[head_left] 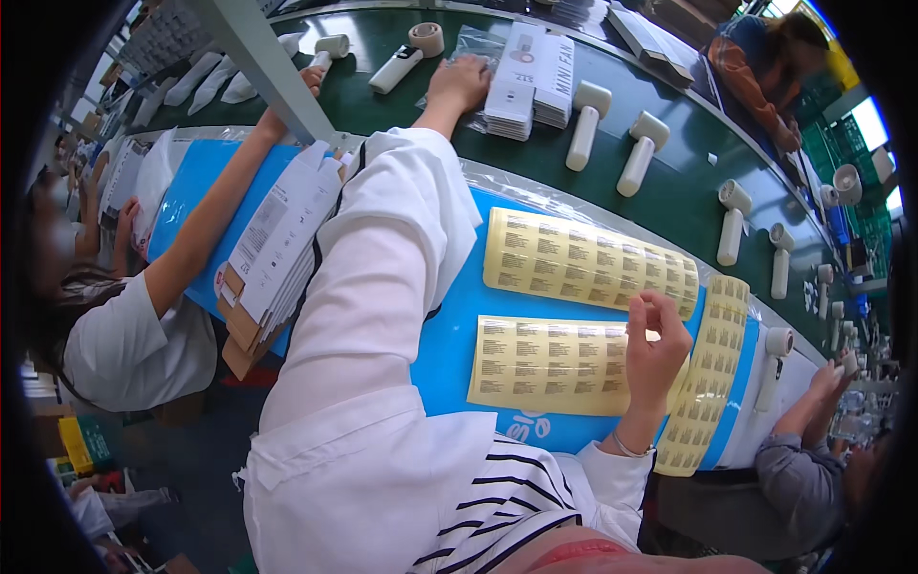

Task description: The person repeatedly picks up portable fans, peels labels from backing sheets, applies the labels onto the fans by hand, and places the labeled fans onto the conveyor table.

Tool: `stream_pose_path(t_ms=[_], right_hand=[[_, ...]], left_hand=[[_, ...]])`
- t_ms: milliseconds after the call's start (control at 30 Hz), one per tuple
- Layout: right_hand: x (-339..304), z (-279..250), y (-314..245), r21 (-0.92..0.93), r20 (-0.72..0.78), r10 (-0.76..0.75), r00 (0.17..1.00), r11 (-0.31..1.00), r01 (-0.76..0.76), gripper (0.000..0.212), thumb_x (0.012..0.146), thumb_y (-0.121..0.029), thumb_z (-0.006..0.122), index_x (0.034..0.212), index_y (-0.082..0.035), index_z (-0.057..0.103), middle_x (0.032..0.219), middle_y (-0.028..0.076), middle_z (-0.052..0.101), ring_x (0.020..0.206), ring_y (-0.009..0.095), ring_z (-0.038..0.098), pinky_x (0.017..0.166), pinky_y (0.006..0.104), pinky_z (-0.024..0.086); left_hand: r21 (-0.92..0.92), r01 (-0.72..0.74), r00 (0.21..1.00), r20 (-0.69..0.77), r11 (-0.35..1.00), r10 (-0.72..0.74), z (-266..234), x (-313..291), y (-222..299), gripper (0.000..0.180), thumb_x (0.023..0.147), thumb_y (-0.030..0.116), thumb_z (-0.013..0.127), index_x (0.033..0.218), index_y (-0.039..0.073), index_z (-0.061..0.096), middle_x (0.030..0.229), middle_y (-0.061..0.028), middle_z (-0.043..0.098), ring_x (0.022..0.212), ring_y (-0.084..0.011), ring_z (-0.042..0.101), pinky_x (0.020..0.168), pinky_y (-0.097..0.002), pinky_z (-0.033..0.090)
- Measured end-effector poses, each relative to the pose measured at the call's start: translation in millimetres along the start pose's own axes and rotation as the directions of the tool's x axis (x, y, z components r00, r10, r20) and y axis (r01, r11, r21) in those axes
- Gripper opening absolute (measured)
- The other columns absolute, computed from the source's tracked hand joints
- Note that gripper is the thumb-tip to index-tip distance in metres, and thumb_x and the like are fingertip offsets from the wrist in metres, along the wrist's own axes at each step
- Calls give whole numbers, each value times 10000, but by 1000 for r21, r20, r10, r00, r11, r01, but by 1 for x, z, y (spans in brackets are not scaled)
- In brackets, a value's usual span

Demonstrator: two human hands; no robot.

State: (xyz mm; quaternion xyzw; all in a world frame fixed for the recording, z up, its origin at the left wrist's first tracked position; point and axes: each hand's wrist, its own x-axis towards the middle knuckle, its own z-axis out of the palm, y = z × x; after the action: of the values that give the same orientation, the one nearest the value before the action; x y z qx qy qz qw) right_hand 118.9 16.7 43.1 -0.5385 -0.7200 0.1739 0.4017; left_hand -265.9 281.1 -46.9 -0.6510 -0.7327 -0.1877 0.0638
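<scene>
My left hand (461,84) reaches far across the green conveyor belt, its fingers lying flat on a clear plastic bag (478,46). Just right of it is a stack of flat white cartons (516,86). Close to my body, my right hand (658,340) hovers over the yellow label sheets, its thumb and forefinger pinched together. Whatever is between those fingertips is too small to make out. One label sheet (550,359) lies under that hand, a second sheet (583,253) lies behind it, and a curling label strip (708,383) is to the right.
White handheld fans (639,158) stand spaced along the belt (688,225). A blue board (445,354) lies beneath the labels. At left, a co-worker's arm (215,206) passes a metal post (263,67) and folded cartons (277,239). Other people work at right and across the belt.
</scene>
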Motion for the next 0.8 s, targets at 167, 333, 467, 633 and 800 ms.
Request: stream_pose_path(t_ms=[167,333,467,633,800], right_hand=[[-1,1,-1,9,-1,-4,1000,1000,4,96,849,-108,630,879,-17,634,628,54,619,568,90,589,536,219,455],[-1,13,-13,71,62,-90,994,994,86,80,846,-103,627,863,-25,634,650,75,635,555,130,602,516,234,458],[-1,1,6,106,15,50,999,993,-52,97,852,-115,627,858,-18,634,648,53,631,553,97,587,514,209,447],[4,13,4,270,65,75,995,959,-90,115,862,-116,623,878,-2,636,641,26,612,556,59,560,507,181,423],[-1,17,9,249,57,90,994,963,-101,124,886,-105,599,885,18,613,646,9,563,538,45,501,499,180,397]], left_hand=[[-233,41,993,-96,972,-65,4,0,-30,402,900,342,375,1171,138,590,1235,-173,538,1109,-340,525,955,-428,402],[-238,120,824,-518,964,-230,-30,26,-36,334,869,301,430,1000,65,627,1142,-199,588,1051,-365,557,899,-460,446],[-395,-222,956,-269,891,119,-91,-29,143,362,859,321,444,1016,35,600,971,-202,645,936,-367,613,850,-450,476],[-22,-53,893,446,998,58,-73,-68,148,593,818,455,557,1182,-12,544,1146,-141,602,1075,-281,581,895,-386,471],[-459,260,897,441,850,-36,-54,-61,142,476,775,223,543,1124,-101,532,981,-201,642,799,-256,678,740,-343,531]])
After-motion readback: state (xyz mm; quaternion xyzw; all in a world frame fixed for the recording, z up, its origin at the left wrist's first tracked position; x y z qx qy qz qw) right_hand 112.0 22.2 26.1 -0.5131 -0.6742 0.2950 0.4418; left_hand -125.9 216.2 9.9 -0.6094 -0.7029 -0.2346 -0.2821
